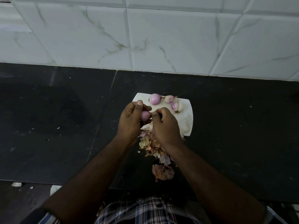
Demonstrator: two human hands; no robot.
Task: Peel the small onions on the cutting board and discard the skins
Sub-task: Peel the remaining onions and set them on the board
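A white cutting board (186,120) lies on the black counter. My left hand (131,122) grips a small pinkish onion (145,115) above the board's left side. My right hand (166,125) pinches at that onion's right end, fingers closed on its skin or tip. At the board's far edge lie a peeled round onion (155,99), an onion with a dry tip (169,99), and a split onion (177,106). A pile of dry skins (151,145) spreads from the board's near edge toward me, partly hidden by my right wrist.
The black stone counter (64,126) stretches left and right, dotted with small flecks. A white marbled tile wall (145,38) rises behind it. More loose skins (162,172) lie near the counter's front edge. White scraps (16,184) lie below the counter at the left.
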